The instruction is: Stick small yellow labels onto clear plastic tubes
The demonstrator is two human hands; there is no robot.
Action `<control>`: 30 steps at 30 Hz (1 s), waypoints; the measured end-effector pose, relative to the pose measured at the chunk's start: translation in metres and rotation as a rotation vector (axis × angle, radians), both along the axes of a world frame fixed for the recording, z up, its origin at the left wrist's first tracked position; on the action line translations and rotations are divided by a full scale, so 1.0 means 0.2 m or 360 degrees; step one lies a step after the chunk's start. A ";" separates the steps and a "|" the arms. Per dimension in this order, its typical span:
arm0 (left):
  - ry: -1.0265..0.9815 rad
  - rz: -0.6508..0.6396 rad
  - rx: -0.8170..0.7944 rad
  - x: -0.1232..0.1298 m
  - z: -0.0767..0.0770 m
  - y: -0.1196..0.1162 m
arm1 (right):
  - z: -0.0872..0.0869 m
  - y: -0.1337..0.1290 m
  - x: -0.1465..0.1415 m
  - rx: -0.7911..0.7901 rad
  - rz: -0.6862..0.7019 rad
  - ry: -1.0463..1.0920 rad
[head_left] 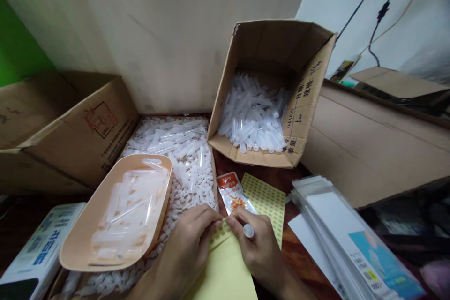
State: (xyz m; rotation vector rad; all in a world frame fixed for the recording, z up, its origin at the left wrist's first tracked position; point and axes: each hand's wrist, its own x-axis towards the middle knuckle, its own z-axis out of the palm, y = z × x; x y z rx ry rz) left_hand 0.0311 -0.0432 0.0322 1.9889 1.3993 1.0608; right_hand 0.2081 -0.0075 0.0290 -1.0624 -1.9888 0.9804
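Two hands, fingertips nearly meeting: left hand (191,234) pinches one yellow dotted sheet (228,267) at folded edge; right hand (260,241) grips one pale tube (248,231). Held sheet low centre, between hands. Beyond: one sachet (232,190), one second dotted sheet (276,197). Left: one basket (82,227), heaped tubes (130,211), too many to count.

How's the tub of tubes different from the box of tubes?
The tub is peach; the box is brown cardboard.
The tub has rounded corners; the box has sharp ones.
The tub looks smaller and shallower; the box looks bigger and deeper.
Both hold whitish tubes.
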 end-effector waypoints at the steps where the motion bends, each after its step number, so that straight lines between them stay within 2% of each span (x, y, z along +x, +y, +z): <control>1: -0.0024 0.0003 0.0007 0.00 0.01 0.00 | 0.00 0.00 0.00 -0.0003 -0.0003 -0.0003; 7: -0.0080 -0.0012 0.0092 -0.01 0.05 0.00 | -0.01 0.01 0.00 -0.0025 0.0002 0.0000; 14: -0.0092 0.0002 0.0046 0.00 0.03 0.00 | 0.00 0.01 0.01 -0.0074 0.0026 0.0072; 19: 0.0018 -0.0012 0.0082 0.00 0.01 0.00 | 0.00 0.01 0.02 -0.0124 0.0028 0.0094; 25: 0.0069 0.0043 0.0040 -0.02 -0.01 0.01 | 0.02 0.02 0.01 -0.0259 0.0135 0.0125; 30: -0.0061 0.0084 0.0090 -0.02 0.01 0.01 | 0.02 0.03 0.02 -0.0253 0.0023 0.0089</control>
